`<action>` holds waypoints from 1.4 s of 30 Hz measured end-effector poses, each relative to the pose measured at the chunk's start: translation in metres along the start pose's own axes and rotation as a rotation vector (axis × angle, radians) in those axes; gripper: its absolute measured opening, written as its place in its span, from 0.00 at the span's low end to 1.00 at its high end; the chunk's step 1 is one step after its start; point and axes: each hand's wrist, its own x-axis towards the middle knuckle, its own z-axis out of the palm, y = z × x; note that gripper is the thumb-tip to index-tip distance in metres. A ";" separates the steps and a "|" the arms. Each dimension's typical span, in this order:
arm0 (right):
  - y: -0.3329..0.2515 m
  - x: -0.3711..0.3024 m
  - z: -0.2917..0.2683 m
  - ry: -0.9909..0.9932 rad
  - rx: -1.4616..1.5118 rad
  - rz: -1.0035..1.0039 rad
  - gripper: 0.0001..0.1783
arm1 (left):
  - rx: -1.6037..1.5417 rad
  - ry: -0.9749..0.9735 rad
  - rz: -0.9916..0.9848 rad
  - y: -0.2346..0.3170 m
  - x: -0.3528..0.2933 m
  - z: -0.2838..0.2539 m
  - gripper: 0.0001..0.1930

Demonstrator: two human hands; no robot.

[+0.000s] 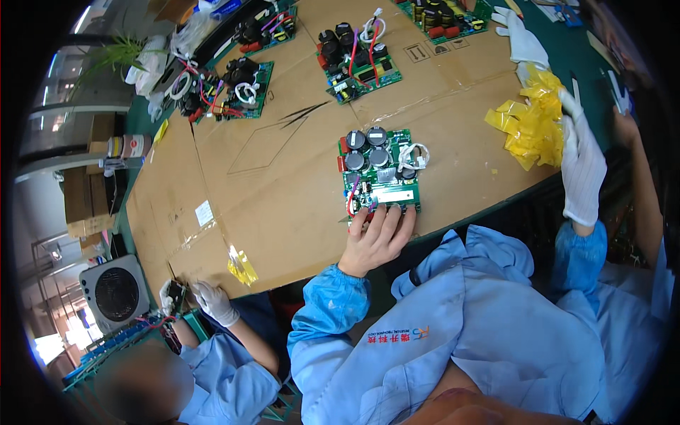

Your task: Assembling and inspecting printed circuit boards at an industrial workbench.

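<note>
A green circuit board with several black capacitors, red parts and a coiled white wire lies on the cardboard-covered table. My bare left hand grips its near edge, the fingers curled over it. On the right, my right hand wears a white knitted glove. Its fingers stretch along the side of a crumpled heap of yellow tape and seem to touch it; the tape hides part of the fingertips. Just beyond the heap is an empty white glove.
Similar boards lie at the far left, far middle and far right. A yellow tape scrap is at the near left. There a co-worker's gloved hands hold a dark part, beside a grey fan. Another person's arm reaches in at right.
</note>
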 end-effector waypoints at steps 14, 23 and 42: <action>-0.059 -0.028 0.028 -0.456 0.404 0.220 0.19 | 0.000 0.084 -0.028 -0.016 0.002 -0.019 0.15; -0.093 -0.052 0.077 -0.732 0.305 -0.345 0.14 | -0.063 0.012 -0.123 -0.006 0.010 -0.007 0.15; -0.094 -0.048 0.086 -0.787 0.053 -0.621 0.30 | -0.147 0.107 -0.198 -0.002 0.006 0.011 0.12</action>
